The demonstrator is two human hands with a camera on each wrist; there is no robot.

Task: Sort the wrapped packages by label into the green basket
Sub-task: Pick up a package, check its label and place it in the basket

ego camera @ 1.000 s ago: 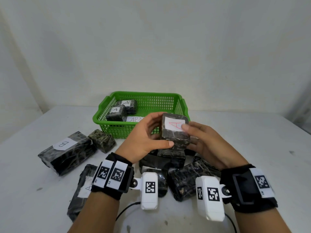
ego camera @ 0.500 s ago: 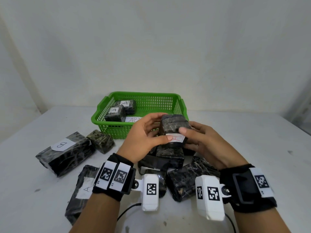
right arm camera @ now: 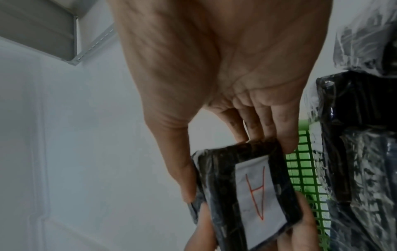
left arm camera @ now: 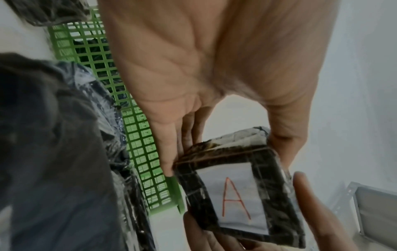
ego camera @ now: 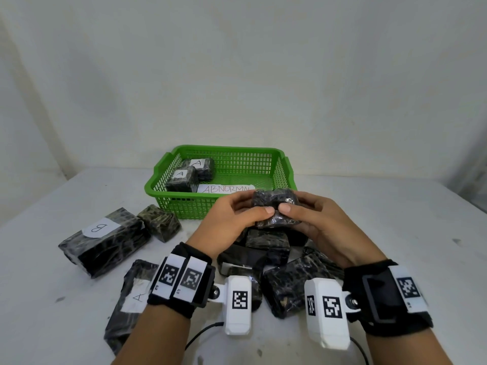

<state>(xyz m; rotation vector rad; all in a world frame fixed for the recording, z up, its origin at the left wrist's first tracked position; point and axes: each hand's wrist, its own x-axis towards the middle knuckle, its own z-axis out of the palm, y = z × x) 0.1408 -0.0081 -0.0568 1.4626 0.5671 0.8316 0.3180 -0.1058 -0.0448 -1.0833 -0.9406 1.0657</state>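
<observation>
Both hands hold one small dark wrapped package (ego camera: 275, 208) just in front of the green basket (ego camera: 184, 209). My left hand (ego camera: 234, 219) grips its left side and my right hand (ego camera: 313, 222) its right side, thumbs meeting on the near face. Its white label with a red A (left arm camera: 234, 200) faces down toward the wrists and also shows in the right wrist view as the label (right arm camera: 257, 191). Two A packages (ego camera: 181, 177) and a paper reading ABNORMAL (ego camera: 226, 188) lie in the basket.
Several wrapped packages lie on the white table: a large one marked B (ego camera: 102, 241), a small one (ego camera: 159, 222) beside it, a long one marked A (ego camera: 131, 299) by my left wrist, and a pile (ego camera: 279, 259) under my hands.
The held package has been turned forward between both hands, so its red A label went from facing up to facing down, out of the head view. The hands stayed in place.
</observation>
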